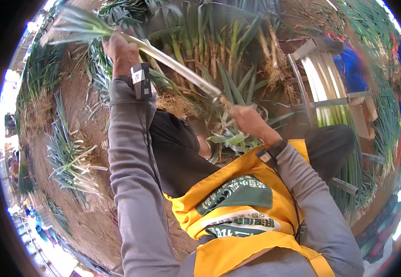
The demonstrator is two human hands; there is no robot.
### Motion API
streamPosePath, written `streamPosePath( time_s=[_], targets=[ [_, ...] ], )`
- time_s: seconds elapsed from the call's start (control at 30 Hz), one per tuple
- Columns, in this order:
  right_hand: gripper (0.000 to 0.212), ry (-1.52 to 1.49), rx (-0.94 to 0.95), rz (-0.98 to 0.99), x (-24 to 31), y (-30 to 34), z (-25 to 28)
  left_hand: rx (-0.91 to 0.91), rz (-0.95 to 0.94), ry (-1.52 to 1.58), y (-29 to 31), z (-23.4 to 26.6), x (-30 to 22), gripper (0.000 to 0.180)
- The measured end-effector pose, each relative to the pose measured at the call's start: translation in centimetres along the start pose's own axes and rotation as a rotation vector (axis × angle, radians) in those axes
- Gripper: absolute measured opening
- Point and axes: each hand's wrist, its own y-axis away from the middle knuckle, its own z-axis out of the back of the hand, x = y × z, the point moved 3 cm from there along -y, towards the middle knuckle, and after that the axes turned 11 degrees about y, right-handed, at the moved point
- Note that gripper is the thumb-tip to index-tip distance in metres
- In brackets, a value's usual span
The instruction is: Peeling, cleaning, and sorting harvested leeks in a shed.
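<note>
Gripping one leek (pixel 172 62) at both ends, the left hand (pixel 123 51) closes round its green stalk at upper left; the right hand (pixel 249 121) pinches its root end mid-frame, long axis running diagonally between them.

Left hand (pixel 123 53) raised with arm outstretched, fingers clenched; right hand (pixel 251 121) lower, also closed, elbow bent.

A dark green patch (pixel 237 194) with pale lettering sits on the yellow apron at lower centre of the frame. Just below it lies a white label (pixel 246 221) with green print, curved across the apron's fold. Upper left of centre, a small dark rectangular device with a white tag (pixel 140 79) is strapped at the wrist.
</note>
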Motion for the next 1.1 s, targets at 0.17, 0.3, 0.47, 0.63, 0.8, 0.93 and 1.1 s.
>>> streamPosePath(
  time_s=[0.17,0.3,0.47,0.63,0.8,0.93,1.1],
  targets=[
    [0.025,0.359,0.445,-0.257,-6.1,5.9,-5.3,-0.197,0.058,0.238,7.4,-10.2,-3.8,0.035],
    [0.036,0.323,0.424,-0.268,-4.7,5.6,-4.3,-0.029,0.040,0.298,8.7,-12.1,-5.6,0.021],
    [0.042,0.014,-0.270,-0.050,-1.2,1.1,4.2,0.072,0.089,0.370,12.3,-15.7,-7.2,0.019],
    [0.031,-0.482,-0.361,-0.104,7.4,-5.6,14.3,0.277,0.285,0.570,14.8,-17.4,-6.9,0.021],
    [0.027,-0.671,-0.375,0.046,7.5,-9.1,15.0,0.413,0.449,0.763,15.7,-19.5,-5.9,0.019],
    [0.023,-0.482,-0.481,0.124,7.4,-6.4,14.8,0.371,0.393,0.704,15.0,-18.8,-6.7,0.016],
    [0.021,-1.044,-0.104,0.069,4.4,-1.4,12.7,0.235,0.240,0.609,13.7,-18.2,-7.5,0.033]
  ],
)
